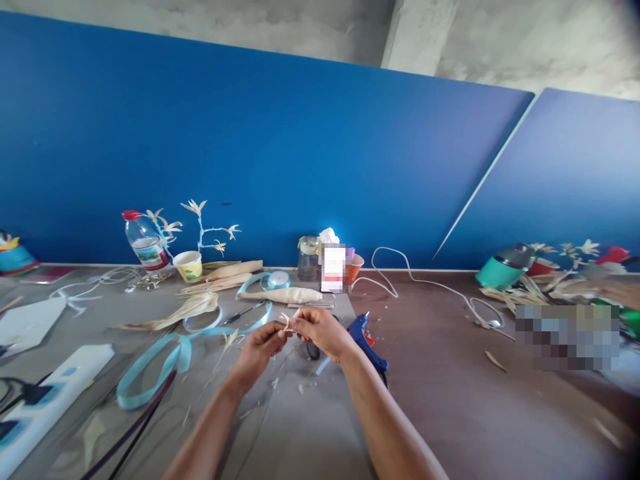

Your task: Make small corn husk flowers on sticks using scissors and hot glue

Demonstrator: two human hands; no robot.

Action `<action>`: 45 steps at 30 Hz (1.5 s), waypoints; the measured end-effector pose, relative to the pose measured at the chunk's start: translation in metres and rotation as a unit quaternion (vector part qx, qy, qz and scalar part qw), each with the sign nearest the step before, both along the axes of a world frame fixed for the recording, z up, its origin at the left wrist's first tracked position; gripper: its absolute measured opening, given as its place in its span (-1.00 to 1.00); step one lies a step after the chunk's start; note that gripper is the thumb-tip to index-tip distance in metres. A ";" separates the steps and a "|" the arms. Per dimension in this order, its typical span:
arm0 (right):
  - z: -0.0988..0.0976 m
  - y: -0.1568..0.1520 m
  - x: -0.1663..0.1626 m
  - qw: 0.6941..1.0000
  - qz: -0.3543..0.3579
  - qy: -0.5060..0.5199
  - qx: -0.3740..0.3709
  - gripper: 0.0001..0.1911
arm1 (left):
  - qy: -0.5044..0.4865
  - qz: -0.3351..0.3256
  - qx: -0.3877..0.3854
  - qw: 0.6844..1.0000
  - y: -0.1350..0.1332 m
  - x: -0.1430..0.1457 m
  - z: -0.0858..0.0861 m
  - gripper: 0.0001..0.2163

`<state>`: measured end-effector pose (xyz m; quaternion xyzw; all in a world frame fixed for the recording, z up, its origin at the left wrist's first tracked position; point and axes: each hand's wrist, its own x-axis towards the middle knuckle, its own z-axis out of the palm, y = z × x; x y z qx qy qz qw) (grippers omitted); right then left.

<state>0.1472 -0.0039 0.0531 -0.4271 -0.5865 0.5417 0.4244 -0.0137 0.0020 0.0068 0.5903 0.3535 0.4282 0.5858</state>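
Observation:
Both hands meet over the middle of the table. My left hand point(259, 352) pinches a small pale corn husk flower point(287, 324) from the left. Closed on the same piece from the right is my right hand point(323, 331). Fingers cover part of it, so its exact shape is unclear. Beside my left hand lies another pale husk flower point(231, 339) on a thin stem. A blue hot glue gun point(361, 335) rests just beyond my right wrist, partly hidden by the forearm. Light blue ribbon point(155, 387) curls across the table to the left.
Behind stand a red-capped bottle point(145, 243), a paper cup point(189, 267) with flower branches, a glass jar point(307, 259) and a phone point(333, 267). Dried husks point(195, 308) and a power strip point(65, 400) lie left. A white cable point(435, 283) and another person's hand point(620, 293) are right.

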 end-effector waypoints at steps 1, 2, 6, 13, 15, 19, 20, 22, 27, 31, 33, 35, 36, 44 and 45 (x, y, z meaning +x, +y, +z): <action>-0.001 0.000 -0.001 1.000 -0.005 0.005 -0.007 -0.74 | 0.008 -0.001 0.003 1.000 0.000 0.000 0.001 -0.78; -0.001 0.001 -0.001 1.000 -0.007 0.013 -0.015 -0.74 | 0.017 0.000 0.006 1.000 -0.001 0.000 0.001 -0.78; -0.001 0.002 -0.001 0.998 0.013 0.055 -0.041 -0.73 | 0.063 0.006 0.012 0.998 -0.001 0.000 0.005 -0.77; -0.002 0.001 0.002 0.992 0.033 0.081 -0.091 -0.72 | 0.084 0.005 0.065 0.994 -0.002 -0.001 0.008 -0.79; -0.003 0.002 0.003 0.988 0.047 0.094 -0.115 -0.71 | 0.092 0.002 0.074 0.993 -0.003 0.000 0.010 -0.80; -0.003 0.002 0.006 0.977 0.085 0.116 -0.160 -0.68 | 0.096 0.005 0.092 0.991 -0.005 0.001 0.012 -0.82; -0.003 0.002 0.007 0.974 0.093 0.118 -0.168 -0.67 | 0.096 0.005 0.095 0.991 -0.005 0.001 0.013 -0.82; -0.001 0.001 0.009 0.971 0.105 0.123 -0.178 -0.64 | 0.093 0.001 0.099 0.991 -0.005 0.000 0.015 -0.81; 0.001 0.000 0.012 0.962 0.132 0.129 -0.199 -0.61 | 0.091 -0.016 0.104 0.990 -0.006 -0.001 0.020 -0.79; -0.001 0.000 0.014 0.956 0.142 0.143 -0.214 -0.60 | 0.090 -0.020 0.098 0.991 -0.006 -0.002 0.021 -0.78; -0.001 0.000 0.017 0.952 0.147 0.155 -0.221 -0.60 | 0.086 -0.019 0.090 0.992 -0.006 -0.003 0.020 -0.78; 0.001 0.000 0.023 0.950 0.149 0.163 -0.220 -0.60 | 0.076 -0.015 0.080 0.994 -0.005 -0.004 0.018 -0.77; 0.002 -0.001 0.026 0.950 0.149 0.167 -0.216 -0.61 | 0.070 -0.010 0.074 0.995 -0.004 -0.005 0.017 -0.76; 0.010 0.001 0.031 0.960 -0.002 0.218 -0.174 -0.69 | 0.001 0.035 0.021 0.999 0.005 -0.013 0.001 -0.73; 0.009 0.001 0.026 0.964 -0.007 0.206 -0.169 -0.73 | -0.002 0.035 0.017 0.999 0.006 -0.013 -0.002 -0.73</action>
